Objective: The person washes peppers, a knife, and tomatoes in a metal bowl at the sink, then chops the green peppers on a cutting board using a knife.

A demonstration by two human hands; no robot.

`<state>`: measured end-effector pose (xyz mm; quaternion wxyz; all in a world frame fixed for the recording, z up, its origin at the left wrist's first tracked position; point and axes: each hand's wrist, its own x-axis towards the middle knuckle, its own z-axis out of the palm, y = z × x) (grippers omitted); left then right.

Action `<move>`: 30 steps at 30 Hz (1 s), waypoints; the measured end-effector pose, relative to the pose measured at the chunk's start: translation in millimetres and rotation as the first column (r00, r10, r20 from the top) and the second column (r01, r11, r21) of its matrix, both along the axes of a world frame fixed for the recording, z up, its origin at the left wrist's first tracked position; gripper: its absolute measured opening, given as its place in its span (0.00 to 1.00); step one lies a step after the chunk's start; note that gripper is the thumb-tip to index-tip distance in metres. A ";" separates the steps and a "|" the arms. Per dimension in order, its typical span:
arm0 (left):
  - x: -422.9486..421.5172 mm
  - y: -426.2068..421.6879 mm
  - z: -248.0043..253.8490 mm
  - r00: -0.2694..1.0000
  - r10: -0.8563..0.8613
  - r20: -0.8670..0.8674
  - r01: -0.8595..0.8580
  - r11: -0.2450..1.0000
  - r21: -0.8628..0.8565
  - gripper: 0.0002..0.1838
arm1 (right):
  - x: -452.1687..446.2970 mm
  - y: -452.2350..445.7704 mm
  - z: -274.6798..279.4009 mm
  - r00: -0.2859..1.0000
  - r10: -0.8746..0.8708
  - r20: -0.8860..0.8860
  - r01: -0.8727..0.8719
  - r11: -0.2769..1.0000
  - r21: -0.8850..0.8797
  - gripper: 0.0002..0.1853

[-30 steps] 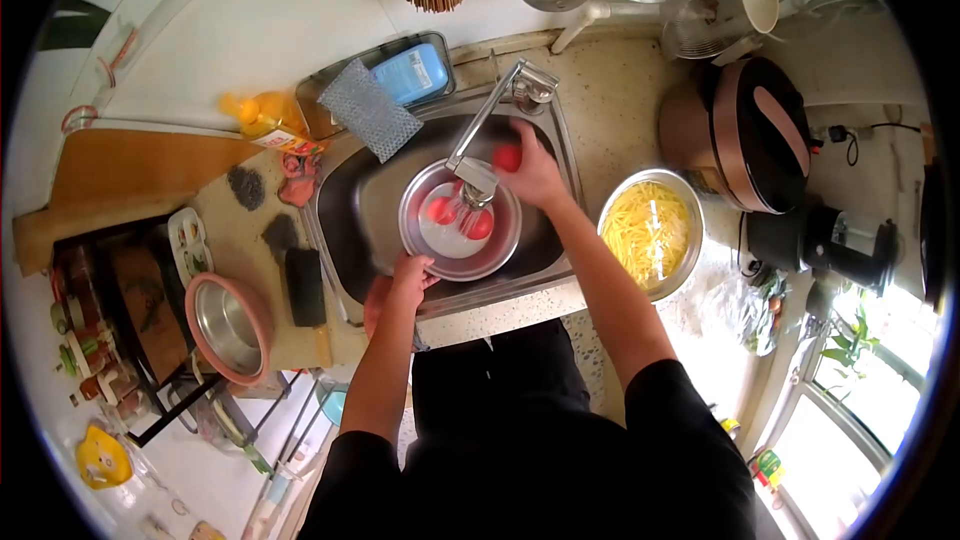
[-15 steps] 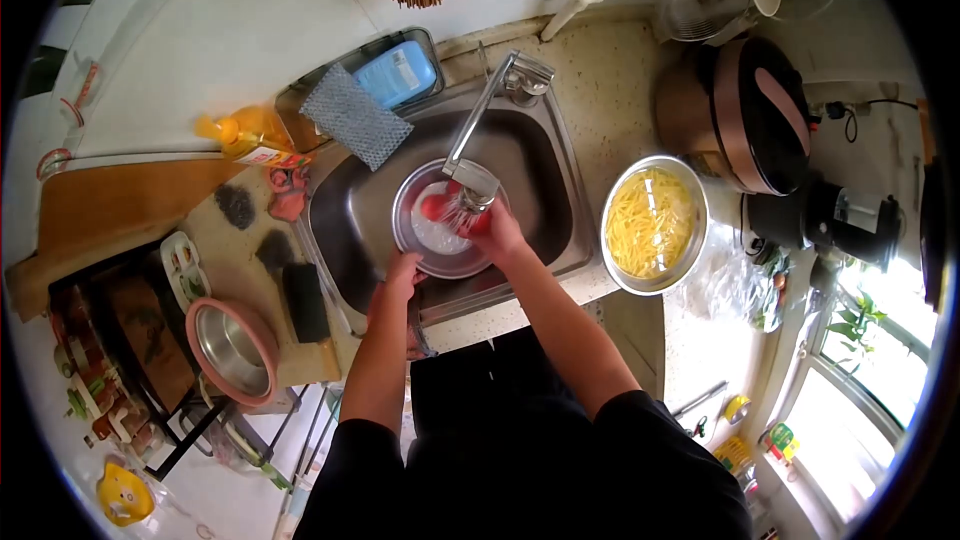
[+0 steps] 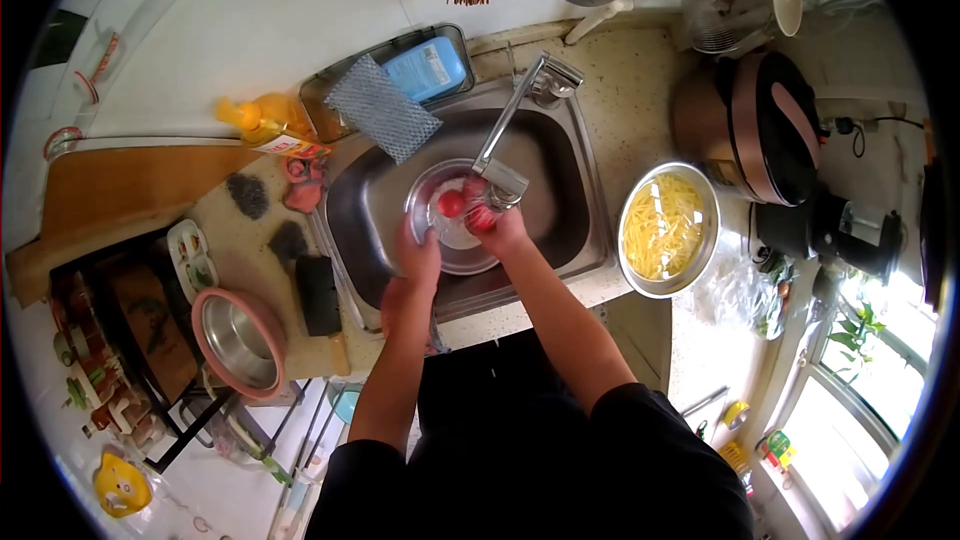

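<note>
My left hand (image 3: 420, 255) grips the bowl (image 3: 424, 192), my right hand (image 3: 506, 234) a red item (image 3: 482, 218); labels on the blue pack (image 3: 425, 70) and yellow bottle (image 3: 272, 123) are illegible.

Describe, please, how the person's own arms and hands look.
The black sleeves are short and look plain. Both forearms are bare, with no watch visible. The left hand and right hand wear no gloves; whether there are rings, I cannot tell.

A white wall (image 3: 300, 30) rises behind the back edge of the speckled worktop (image 3: 630, 90); daylight fills the window (image 3: 840, 450) beyond its right edge.
</note>
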<state>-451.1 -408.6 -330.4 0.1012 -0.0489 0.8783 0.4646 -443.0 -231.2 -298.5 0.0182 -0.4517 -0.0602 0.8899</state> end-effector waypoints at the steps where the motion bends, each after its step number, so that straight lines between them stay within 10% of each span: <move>1: -3.0 17.4 7.3 0.985 0.037 0.169 -0.068 0.980 0.186 0.25 | -0.7 -1.1 0.6 1.000 -0.007 -0.008 0.008 1.000 0.024 0.16; 4: -18.5 66.1 52.4 0.786 -0.019 0.618 -0.405 0.739 0.538 0.23 | 6.0 -7.0 -8.2 0.991 0.012 -0.130 0.016 0.978 0.207 0.15; 7: -25.3 90.7 67.4 0.571 -0.164 0.804 -0.670 0.474 0.572 0.23 | 12.6 -4.7 4.9 0.970 0.208 0.126 -0.244 0.824 0.512 0.16; 11: -22.6 100.6 42.4 0.596 -0.272 0.756 -0.691 0.306 0.655 0.23 | 23.1 -5.4 24.9 0.932 0.313 0.184 -0.264 0.235 0.936 0.16; 12: -24.5 103.3 41.0 0.609 -0.300 0.734 -0.681 0.277 0.678 0.23 | 26.1 -2.7 25.9 0.921 0.313 0.233 -0.200 -0.133 0.971 0.22; 16: -13.7 113.5 47.0 0.574 -0.274 0.772 -0.682 0.362 0.636 0.25 | 27.9 9.2 31.5 0.893 0.265 0.363 -0.263 -0.346 0.901 0.23; 22: -13.1 112.2 61.2 0.551 -0.275 0.788 -0.740 0.275 0.614 0.21 | 22.7 9.0 30.7 0.922 0.196 0.333 -0.317 -0.111 0.942 0.16; 26: -3.6 120.4 52.0 0.594 -0.249 0.764 -0.641 0.428 0.638 0.15 | 18.8 13.6 16.9 0.871 0.258 0.418 -0.488 0.363 0.794 0.16; 30: -11.3 129.3 74.4 0.623 -0.064 0.780 -0.618 0.571 0.541 0.15 | 23.0 5.8 37.5 0.924 0.281 0.261 -0.366 0.447 0.816 0.15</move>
